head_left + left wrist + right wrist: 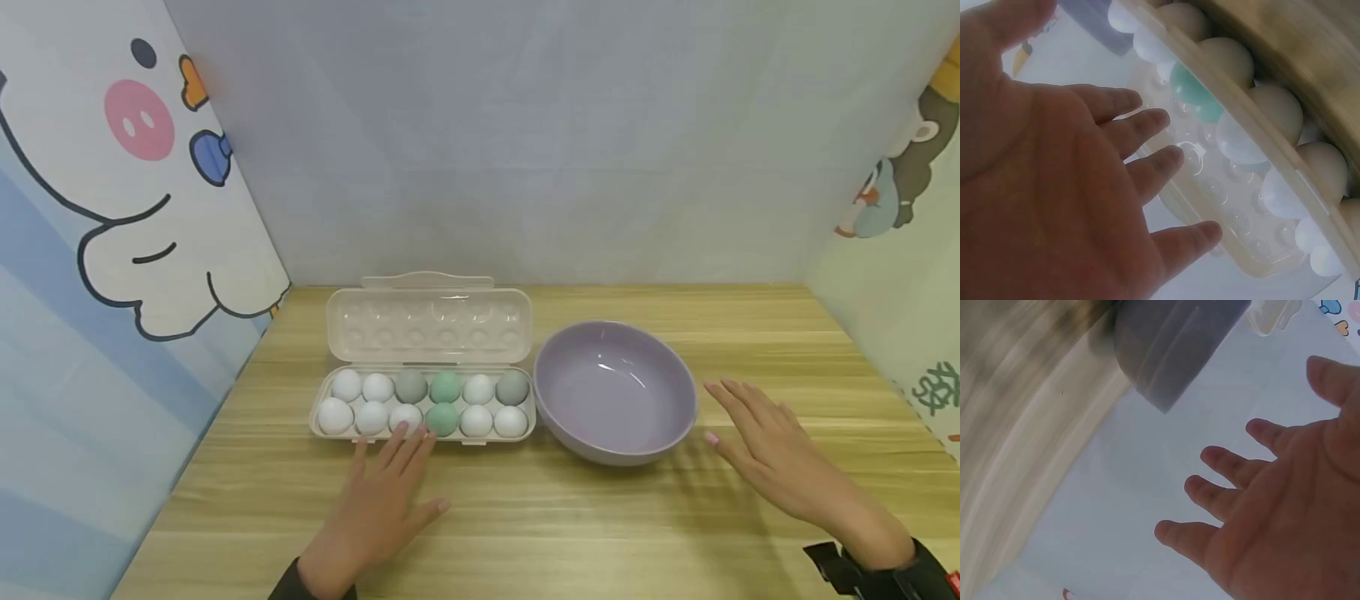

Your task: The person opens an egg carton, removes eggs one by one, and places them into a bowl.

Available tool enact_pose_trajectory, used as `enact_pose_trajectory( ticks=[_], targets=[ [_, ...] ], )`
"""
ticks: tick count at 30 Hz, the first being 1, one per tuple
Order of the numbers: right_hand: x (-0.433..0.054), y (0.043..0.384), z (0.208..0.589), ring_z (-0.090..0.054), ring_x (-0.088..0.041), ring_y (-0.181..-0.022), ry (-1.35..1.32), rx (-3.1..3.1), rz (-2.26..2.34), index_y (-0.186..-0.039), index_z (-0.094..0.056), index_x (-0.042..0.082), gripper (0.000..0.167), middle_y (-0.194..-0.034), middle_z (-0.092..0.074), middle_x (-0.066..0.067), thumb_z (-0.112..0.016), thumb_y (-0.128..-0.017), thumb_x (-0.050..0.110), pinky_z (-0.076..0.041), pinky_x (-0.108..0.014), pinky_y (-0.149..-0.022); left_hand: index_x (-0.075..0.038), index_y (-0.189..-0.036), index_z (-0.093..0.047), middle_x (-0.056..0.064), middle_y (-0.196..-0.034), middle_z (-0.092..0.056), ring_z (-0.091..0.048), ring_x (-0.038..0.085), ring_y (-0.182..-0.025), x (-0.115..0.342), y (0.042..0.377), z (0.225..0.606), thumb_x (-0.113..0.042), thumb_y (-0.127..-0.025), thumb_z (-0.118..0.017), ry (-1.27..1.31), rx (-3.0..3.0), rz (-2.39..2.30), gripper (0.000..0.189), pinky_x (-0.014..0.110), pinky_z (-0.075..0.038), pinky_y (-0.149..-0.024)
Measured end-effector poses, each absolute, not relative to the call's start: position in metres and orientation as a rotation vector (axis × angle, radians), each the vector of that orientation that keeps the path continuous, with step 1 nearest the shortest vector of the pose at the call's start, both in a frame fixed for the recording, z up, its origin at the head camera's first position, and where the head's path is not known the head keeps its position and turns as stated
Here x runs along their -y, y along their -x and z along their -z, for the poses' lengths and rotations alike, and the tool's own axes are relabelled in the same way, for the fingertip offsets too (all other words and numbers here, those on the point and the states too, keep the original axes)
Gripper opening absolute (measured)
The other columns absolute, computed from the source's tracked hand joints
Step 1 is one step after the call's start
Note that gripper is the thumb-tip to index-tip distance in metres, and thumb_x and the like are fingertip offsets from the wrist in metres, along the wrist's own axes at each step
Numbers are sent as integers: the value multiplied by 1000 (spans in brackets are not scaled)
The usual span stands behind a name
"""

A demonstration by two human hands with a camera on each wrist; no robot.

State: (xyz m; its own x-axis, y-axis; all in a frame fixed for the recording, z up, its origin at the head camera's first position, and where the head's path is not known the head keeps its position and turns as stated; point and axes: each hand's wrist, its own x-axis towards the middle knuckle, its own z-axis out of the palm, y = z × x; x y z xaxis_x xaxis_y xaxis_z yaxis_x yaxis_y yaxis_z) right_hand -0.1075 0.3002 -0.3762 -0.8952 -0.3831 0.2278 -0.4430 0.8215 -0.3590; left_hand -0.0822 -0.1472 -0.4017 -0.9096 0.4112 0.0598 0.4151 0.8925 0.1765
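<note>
And here we are over the pale wood-grained table (570, 533), with the long cream plastic egg carton (493, 438) lying at about ten o'clock of its middle, clear plastic lid (430, 325) flipped back towards twelve. A full house inside, two rows of six: eight white eggs (335, 416), two mint-green eggs (443, 419) lined up one behind the other, and two grey-green eggs (512, 387), both in the row nearer twelve. Just beside the carton, at its three o'clock, sits the round, glossy lilac bowl (615, 383), upright. Now the hands! The left hand (386, 500) comes in from seven o'clock, palm down, fingers loose and spread, nothing in its grasp, fingertips at the carton's near edge by the white and mint-green eggs; whether they touch, I can't tell. Across at the bowl's four o'clock, the right hand (776, 462) is released too, fingers extended, thumb apart, tips near the lilac rim, holding nothing. Dark sleeves (892, 575) trail off at five and seven, while a plain grey backdrop (562, 150) fills twelve o'clock and a white cartoon figure (67, 150) looms at ten
</note>
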Motion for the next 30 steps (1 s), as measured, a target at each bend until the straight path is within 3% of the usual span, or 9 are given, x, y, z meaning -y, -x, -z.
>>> enact_pose_trajectory(
  ticks=[6, 12, 22, 30],
  targets=[
    [-294, 127, 378, -29, -55, -125, -674, 2814, -666, -141, -33, -6, 55, -140, -30, -34, -52, -97, 22, -21, -72, -92, -3, -145, -37, 12, -150, -34, -21, 30, -141, 141, 89, 404, -48, -91, -56, 689, 3029, 299, 73, 63, -13, -107],
    [-288, 150, 384, -24, -59, -126, -615, 2846, -787, -141, -29, -11, 56, -141, -26, -38, -46, -100, 23, -19, -72, -95, -4, -146, -36, 11, -151, -32, -20, 31, -141, 128, 98, 405, -48, -92, -55, 758, 3044, 296, 72, 61, -11, -108],
    [-276, 178, 398, -9, -58, -132, -448, 2855, -1240, -143, -4, -18, 58, -145, -6, -43, -31, -103, 14, -10, -65, -105, -6, -148, -32, 8, -153, -29, -18, 28, -142, 104, 106, 403, -48, -93, -52, 870, 3039, 252, 72, 58, -10, -110],
    [-270, 190, 411, -13, -57, -132, -279, 2858, -1344, -144, -4, -16, 61, -146, -8, -41, -33, -92, -5, -16, -64, -105, -7, -147, -33, 7, -152, -32, -23, 27, -141, 92, 107, 401, -49, -93, -52, 931, 2993, 142, 72, 59, -18, -108]
  ],
)
